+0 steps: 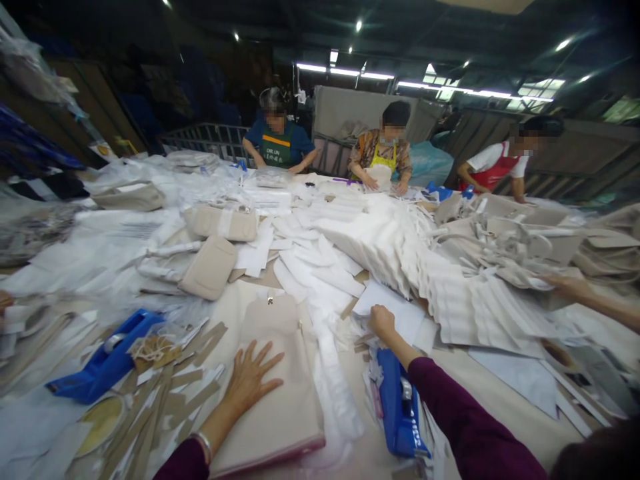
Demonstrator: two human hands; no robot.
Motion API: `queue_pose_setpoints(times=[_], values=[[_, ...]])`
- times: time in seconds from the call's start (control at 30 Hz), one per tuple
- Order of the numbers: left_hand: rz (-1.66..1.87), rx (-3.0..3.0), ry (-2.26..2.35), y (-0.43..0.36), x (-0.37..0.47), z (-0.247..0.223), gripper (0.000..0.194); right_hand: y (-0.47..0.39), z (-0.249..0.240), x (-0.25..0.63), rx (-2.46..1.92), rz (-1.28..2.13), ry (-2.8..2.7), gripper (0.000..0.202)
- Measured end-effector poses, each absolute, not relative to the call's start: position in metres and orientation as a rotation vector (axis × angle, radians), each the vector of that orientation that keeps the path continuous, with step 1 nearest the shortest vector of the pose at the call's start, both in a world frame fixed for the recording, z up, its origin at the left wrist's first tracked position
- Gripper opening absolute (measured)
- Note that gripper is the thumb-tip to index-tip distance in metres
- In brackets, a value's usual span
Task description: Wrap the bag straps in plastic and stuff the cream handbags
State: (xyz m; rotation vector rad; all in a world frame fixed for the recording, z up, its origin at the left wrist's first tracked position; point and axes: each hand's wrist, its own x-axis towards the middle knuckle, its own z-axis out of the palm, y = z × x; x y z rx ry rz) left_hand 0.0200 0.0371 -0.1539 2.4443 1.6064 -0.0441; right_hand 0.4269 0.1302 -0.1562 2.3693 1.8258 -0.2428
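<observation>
Lettering (pixel 273 151) in the head view stands in white on a co-worker's green apron (pixel 277 160) at upper centre; it appears to read "OWLUN", with smaller characters beneath that are too blurred to make out. Faint printed lines (pixel 137 230) show at the left of the frame, also unreadable. A blue tape dispenser (pixel 397 403) at lower right of centre bears white print along its side, too small to read.

At lower centre lies a large beige bag (pixel 285 393), its metal clasp (pixel 271 301) toward the top; the face in view bears no legible mark. The person's left hand (pixel 249 380) rests flat on it, fingers spread. The right hand (pixel 384 323), right of centre, is closed in a fist against white sheets (pixel 407 317); I cannot tell whether it pinches one. A second tape dispenser (pixel 107 357) sits at lower left, beside brown strips (pixel 165 393). Wavy white padding (pixel 400 247) spreads right of centre.
</observation>
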Motion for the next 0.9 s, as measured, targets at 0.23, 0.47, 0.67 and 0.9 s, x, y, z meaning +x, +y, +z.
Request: queue_pose_setpoints(times=[0.23,0.47,0.67,0.9], values=[[-0.018,2.437,1.577,0.037,0.016,-0.160,0.054,0.135,-0.175,0.445,2.494,-0.327,1.807,0.025],[0.011,2.446,1.555,0.041,0.009,-0.179,0.060,0.142,-0.191,0.463,2.466,-0.679,1.973,0.008],[0.054,2.460,1.550,0.040,0.008,-0.186,0.059,0.144,-0.196,0.477,2.615,-0.689,2.023,0.008],[0.064,2.424,1.546,0.038,0.007,-0.182,0.057,0.143,-0.190,0.492,2.853,-0.564,1.988,0.022]])
